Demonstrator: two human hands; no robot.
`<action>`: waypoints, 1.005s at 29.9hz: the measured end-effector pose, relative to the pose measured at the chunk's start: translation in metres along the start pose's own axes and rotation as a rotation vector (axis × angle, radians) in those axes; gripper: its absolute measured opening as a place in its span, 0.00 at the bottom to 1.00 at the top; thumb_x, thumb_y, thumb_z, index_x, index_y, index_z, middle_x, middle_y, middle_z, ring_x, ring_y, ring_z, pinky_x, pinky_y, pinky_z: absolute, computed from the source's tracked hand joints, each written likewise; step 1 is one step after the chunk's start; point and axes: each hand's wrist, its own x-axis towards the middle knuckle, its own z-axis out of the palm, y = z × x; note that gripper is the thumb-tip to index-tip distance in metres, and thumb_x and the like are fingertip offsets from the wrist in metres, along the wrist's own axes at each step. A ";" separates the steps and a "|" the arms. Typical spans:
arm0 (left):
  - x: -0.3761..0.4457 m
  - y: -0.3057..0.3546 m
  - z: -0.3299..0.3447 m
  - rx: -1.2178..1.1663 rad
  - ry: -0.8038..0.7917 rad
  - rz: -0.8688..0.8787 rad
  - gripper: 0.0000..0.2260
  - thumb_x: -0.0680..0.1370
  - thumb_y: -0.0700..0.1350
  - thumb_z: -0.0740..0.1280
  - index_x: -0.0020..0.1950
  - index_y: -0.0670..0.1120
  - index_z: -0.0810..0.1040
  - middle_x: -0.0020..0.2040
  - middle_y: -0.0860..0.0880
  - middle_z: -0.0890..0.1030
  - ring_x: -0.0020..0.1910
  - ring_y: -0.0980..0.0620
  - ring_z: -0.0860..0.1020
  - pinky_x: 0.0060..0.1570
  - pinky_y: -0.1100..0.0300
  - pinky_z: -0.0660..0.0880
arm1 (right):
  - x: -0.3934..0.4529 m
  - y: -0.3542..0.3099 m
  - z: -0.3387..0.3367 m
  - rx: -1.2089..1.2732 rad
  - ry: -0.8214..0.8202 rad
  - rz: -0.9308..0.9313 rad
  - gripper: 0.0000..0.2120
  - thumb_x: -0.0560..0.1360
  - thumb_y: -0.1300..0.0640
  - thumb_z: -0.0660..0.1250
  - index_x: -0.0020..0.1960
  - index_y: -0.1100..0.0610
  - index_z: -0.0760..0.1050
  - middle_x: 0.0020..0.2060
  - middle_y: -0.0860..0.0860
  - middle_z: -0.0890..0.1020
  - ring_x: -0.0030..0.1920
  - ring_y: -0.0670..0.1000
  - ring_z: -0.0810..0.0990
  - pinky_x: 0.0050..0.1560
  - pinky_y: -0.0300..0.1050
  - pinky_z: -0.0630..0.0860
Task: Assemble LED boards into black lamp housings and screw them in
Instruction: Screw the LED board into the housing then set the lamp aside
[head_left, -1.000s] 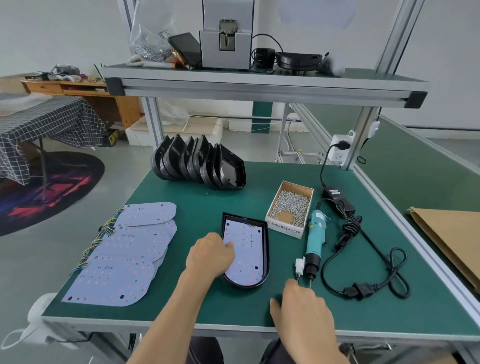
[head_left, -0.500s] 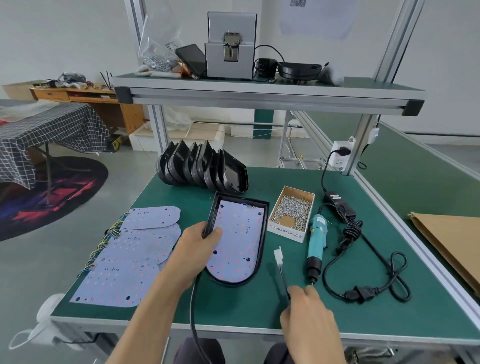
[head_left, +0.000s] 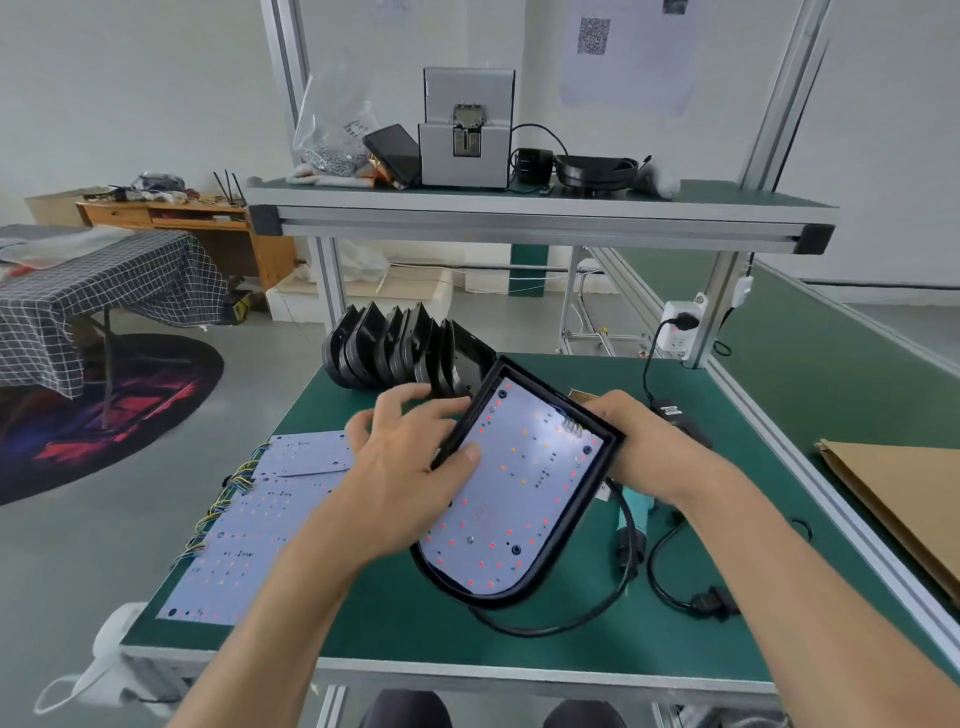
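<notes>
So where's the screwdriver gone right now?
The teal screwdriver lies on the green table, mostly hidden under the right hand and the raised lamp housing, beside the black cable.

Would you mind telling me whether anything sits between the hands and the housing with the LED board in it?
Nothing visible does. The left hand already holds the black housing at its left edge, thumb on the LED board, and the right hand holds its right side. The housing is tilted above the table.

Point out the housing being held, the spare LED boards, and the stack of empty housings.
held housing (head_left: 587, 512), head view: right rim wall.
spare LED boards (head_left: 260, 535), head view: middle of the pile's top boards.
empty housings (head_left: 374, 353), head view: middle of the upright stack.
</notes>
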 end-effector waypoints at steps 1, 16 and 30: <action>0.001 -0.002 0.000 -0.003 -0.018 -0.003 0.15 0.79 0.56 0.58 0.56 0.53 0.80 0.53 0.82 0.69 0.67 0.77 0.57 0.69 0.62 0.46 | 0.003 -0.003 -0.003 0.005 -0.014 0.006 0.06 0.67 0.60 0.64 0.32 0.57 0.77 0.32 0.48 0.72 0.36 0.51 0.65 0.38 0.49 0.65; -0.004 -0.012 0.020 -0.480 -0.192 -0.214 0.10 0.87 0.51 0.60 0.64 0.59 0.78 0.60 0.59 0.84 0.60 0.56 0.82 0.62 0.50 0.77 | 0.025 0.010 0.002 0.453 -0.032 0.057 0.10 0.72 0.68 0.69 0.46 0.57 0.86 0.38 0.52 0.86 0.34 0.47 0.83 0.35 0.38 0.79; 0.021 0.007 0.085 -1.129 0.227 -0.581 0.10 0.86 0.50 0.61 0.62 0.53 0.81 0.57 0.57 0.87 0.56 0.58 0.84 0.57 0.56 0.76 | -0.037 0.046 0.082 0.759 0.606 0.094 0.40 0.65 0.34 0.81 0.73 0.36 0.68 0.66 0.46 0.81 0.64 0.52 0.83 0.64 0.59 0.80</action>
